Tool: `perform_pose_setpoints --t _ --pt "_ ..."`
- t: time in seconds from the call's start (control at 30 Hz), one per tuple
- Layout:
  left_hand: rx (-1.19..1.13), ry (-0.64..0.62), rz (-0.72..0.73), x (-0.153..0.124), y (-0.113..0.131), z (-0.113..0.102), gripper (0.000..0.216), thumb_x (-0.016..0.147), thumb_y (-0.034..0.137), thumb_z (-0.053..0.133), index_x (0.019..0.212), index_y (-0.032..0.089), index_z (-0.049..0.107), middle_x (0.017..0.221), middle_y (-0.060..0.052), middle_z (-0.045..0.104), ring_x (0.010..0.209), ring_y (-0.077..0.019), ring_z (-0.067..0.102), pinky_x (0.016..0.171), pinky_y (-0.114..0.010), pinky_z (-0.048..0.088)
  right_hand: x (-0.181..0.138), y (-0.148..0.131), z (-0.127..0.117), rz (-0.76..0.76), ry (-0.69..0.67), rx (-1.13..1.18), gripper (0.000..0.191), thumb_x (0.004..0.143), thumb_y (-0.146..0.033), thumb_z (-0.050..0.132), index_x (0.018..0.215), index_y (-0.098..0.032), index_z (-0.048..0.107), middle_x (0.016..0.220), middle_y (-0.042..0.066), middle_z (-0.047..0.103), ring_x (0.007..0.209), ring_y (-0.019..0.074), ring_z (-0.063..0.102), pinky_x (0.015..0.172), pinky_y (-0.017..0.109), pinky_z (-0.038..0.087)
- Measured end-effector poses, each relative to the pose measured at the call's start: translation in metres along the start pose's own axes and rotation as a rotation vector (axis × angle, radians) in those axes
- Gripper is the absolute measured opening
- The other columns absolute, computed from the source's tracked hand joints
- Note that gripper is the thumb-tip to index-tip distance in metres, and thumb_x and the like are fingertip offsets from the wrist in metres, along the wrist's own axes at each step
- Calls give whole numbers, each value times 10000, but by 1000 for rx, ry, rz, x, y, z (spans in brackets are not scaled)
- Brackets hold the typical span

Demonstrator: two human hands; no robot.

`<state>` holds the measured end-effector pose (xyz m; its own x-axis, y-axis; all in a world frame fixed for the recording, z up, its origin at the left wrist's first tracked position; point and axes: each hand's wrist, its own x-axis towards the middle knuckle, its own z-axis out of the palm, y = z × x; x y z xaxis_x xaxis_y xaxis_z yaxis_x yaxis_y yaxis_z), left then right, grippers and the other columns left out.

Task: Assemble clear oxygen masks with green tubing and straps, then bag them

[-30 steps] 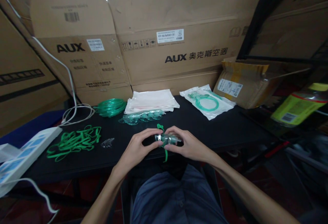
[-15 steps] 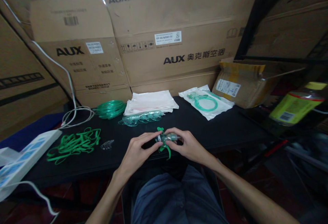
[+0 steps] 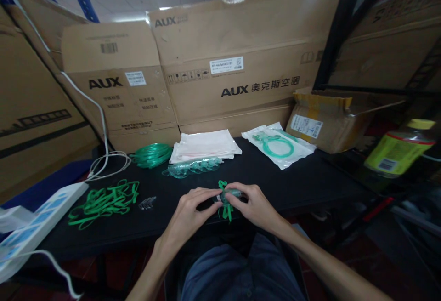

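Both my hands meet over the front edge of the black table [image 3: 303,177]. My left hand [image 3: 193,211] and my right hand [image 3: 253,204] pinch a small clear plastic mask part [image 3: 230,194] between their fingertips. A green elastic strap [image 3: 224,207] is looped on that part and hangs down between my hands. Behind them lies a row of clear mask shells [image 3: 193,167]. A loose heap of green straps [image 3: 103,200] sits to the left, with a small clear clip piece [image 3: 147,203] beside it.
A coil of green tubing [image 3: 151,155], a stack of clear bags [image 3: 206,144] and a bagged green tube set [image 3: 277,144] lie at the back. Cardboard boxes [image 3: 241,57] wall the rear. A white power strip [image 3: 31,227] sits left, a yellow-labelled bottle [image 3: 399,149] right.
My hands have drawn closer around the clear part and dropped slightly toward the table edge. The green strap has bunched up between my fingers. The camera has tilted upward.
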<state>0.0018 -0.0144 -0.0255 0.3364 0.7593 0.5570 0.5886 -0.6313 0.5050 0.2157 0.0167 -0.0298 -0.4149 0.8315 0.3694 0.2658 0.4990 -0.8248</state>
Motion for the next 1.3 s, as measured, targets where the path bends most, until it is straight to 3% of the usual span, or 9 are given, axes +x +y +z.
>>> perform_pose_setpoints --t 0.2,0.4,0.53,0.67,0.8,0.97,1.3 --pt "65 53 32 -1 3 0 316 888 191 720 1201 231 702 1087 -44 770 964 -195 718 881 -321 560 -1 -2 1 -12 10 -35 220 930 -335 608 1015 -190 749 869 30 775 767 189 695 693 259 480" --pt "57 44 -28 1 5 -9 208 907 220 705 1114 242 712 1080 -19 771 993 -185 718 929 -315 546 -1 -1 3 -34 12 -41 217 927 -333 614 1027 -191 743 895 31 777 777 189 704 709 261 486" --pt "116 107 -88 -12 -7 -33 100 915 274 702 1006 233 701 1081 -24 761 1003 -188 714 937 -327 541 -2 -1 4 7 40 -67 216 929 -352 610 997 -201 747 838 14 770 720 178 689 644 254 456" --pt "307 93 -76 -33 -32 -75 107 917 341 693 901 235 699 1079 -34 751 1018 -219 694 937 -376 531 -2 0 2 17 25 -92 221 927 -367 623 1016 -215 756 884 10 775 792 189 700 721 263 466" --pt "479 -1 -117 -48 -58 -109 237 903 435 688 1071 271 727 1083 -33 751 1028 -244 674 916 -395 546 -2 1 -1 9 7 -70 225 928 -371 628 1027 -214 755 920 13 783 821 190 711 752 266 473" --pt "569 -43 -171 -56 -75 -120 477 920 482 648 1356 291 619 1098 -36 763 1084 -259 644 949 -412 548 -1 0 -4 -3 -16 -24 232 939 -372 618 1026 -207 755 928 23 790 827 191 722 751 264 496" --pt "650 -34 -219 -68 -78 -129 437 908 501 638 1286 284 675 1174 -57 746 1110 -292 650 954 -460 546 1 5 -3 5 13 209 299 946 -406 629 1161 -219 718 1127 59 746 959 210 707 845 312 567"
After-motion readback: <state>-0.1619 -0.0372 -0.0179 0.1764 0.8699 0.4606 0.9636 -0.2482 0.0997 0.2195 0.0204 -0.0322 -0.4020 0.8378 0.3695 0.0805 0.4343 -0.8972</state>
